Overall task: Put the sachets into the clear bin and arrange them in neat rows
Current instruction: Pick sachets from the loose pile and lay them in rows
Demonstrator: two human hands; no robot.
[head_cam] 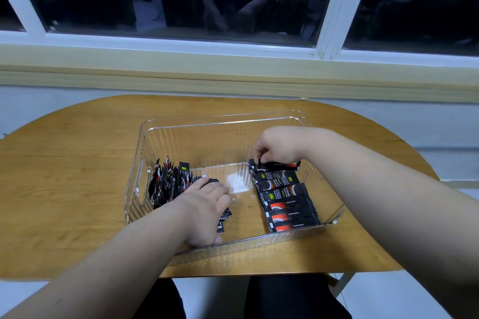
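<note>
A clear bin (145, 137) of ribbed, transparent plastic with rounded corners and a cut-out handle is set on a rounded, wood-grained bench (77, 163). Slim, glossy black packets printed with red and white marks are kept inside it. A row of sachets (287, 204) is laid flat and overlapping along the right wall; a bundle of sachets (166, 181) is stood on end against the left wall. Of the hands, the left hand (204, 204) is laid palm down, fingers extended, on loose sachets (225, 213) on the floor of the bin. The held sachet (280, 165) is pinched by the bent fingers of the right hand (277, 147) at the row's far end.
</note>
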